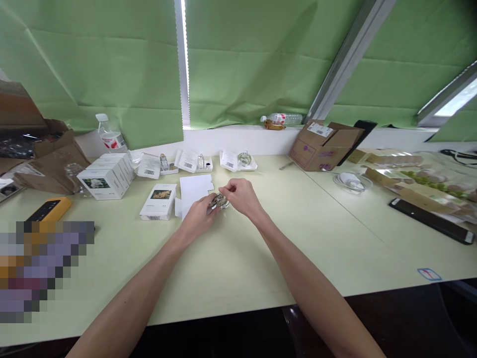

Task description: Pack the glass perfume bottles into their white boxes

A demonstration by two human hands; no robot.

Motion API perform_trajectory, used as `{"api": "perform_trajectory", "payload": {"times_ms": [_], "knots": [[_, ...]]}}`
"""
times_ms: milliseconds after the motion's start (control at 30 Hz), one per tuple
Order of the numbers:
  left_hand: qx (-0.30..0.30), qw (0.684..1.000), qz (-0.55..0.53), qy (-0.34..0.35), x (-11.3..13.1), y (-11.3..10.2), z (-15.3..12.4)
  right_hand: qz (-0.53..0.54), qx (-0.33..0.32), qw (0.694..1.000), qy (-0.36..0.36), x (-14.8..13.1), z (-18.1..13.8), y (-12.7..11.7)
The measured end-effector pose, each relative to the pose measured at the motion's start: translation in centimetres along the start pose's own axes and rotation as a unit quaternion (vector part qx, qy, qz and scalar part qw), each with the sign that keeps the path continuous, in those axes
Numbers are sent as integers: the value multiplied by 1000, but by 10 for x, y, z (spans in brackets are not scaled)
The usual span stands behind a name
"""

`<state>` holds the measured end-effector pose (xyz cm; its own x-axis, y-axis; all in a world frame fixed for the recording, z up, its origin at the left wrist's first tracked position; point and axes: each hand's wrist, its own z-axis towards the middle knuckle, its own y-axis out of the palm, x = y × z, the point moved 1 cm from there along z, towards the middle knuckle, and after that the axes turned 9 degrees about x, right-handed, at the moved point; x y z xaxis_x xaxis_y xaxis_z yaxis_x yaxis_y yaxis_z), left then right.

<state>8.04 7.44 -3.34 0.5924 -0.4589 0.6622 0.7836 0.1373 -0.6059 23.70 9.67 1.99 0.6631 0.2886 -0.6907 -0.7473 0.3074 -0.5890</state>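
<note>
Both my hands meet over the middle of the pale table point(261, 258). My left hand point(199, 215) is closed around a small clear glass bottle point(219, 201) with a shiny cap. My right hand point(238, 195) pinches the top of the same bottle with its fingers curled. Just behind my hands lies a flat white cardboard insert point(194, 189). To the left of it lies a small white box with a flower picture point(158, 201).
A stack of white boxes point(106, 176) stands at the left, with open white trays holding small bottles point(197, 161) behind. A brown carton point(322, 144), a black phone point(430, 220), water bottles point(110, 136) and an orange device point(48, 209) surround the area.
</note>
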Motion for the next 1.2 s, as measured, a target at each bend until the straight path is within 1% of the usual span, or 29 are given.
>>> {"api": "perform_trajectory", "payload": {"times_ms": [233, 467, 667, 867, 1200], "knots": [[-4, 1000, -4, 5, 0, -1, 0, -62, 26, 997, -29, -3, -2, 1], [-1, 1000, 1, 5, 1, -1, 0, 1, -18, 1000, 20, -1, -1, -1], [-10, 1000, 0, -1, 2, -1, 0, -34, 16, 999, -4, -3, -4, 0], [-20, 1000, -1, 0, 3, -3, 1, -17, 2, 1000, -2, -1, -4, 0], [-14, 1000, -15, -9, 4, -3, 0, -65, -3, 998, -14, 2, -3, -2]]}}
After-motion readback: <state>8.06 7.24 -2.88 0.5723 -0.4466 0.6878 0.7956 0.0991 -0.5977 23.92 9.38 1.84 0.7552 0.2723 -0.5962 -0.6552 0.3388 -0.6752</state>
